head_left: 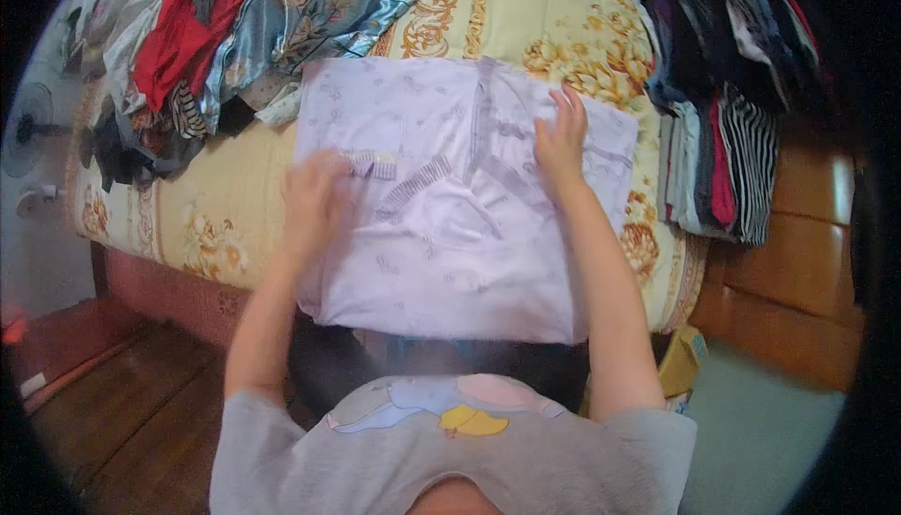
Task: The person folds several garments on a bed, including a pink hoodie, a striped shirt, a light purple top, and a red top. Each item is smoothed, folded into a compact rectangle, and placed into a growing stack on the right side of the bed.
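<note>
A pale lavender garment [441, 276] with a faint printed pattern and grey striped trim lies spread over the near edge of the bed in front of me; it looks like a pajama top. On its left side, beside a striped band, is my left hand [317, 198], so smeared by motion that its fingers cannot be read. My right hand [561, 135] is over the garment's upper right part, fingers apart and pointing away from me. Nothing shows in that hand. Folds bunch at the garment's middle, near the striped collar-like edges.
The bed wears a yellow floral cover [225, 234]. A loose heap of clothes, with a red piece [192, 41] and shiny blue floral fabric [314, 8], fills the far left. Folded dark clothes [704, 27] and a striped folded stack [746, 168] line the right edge.
</note>
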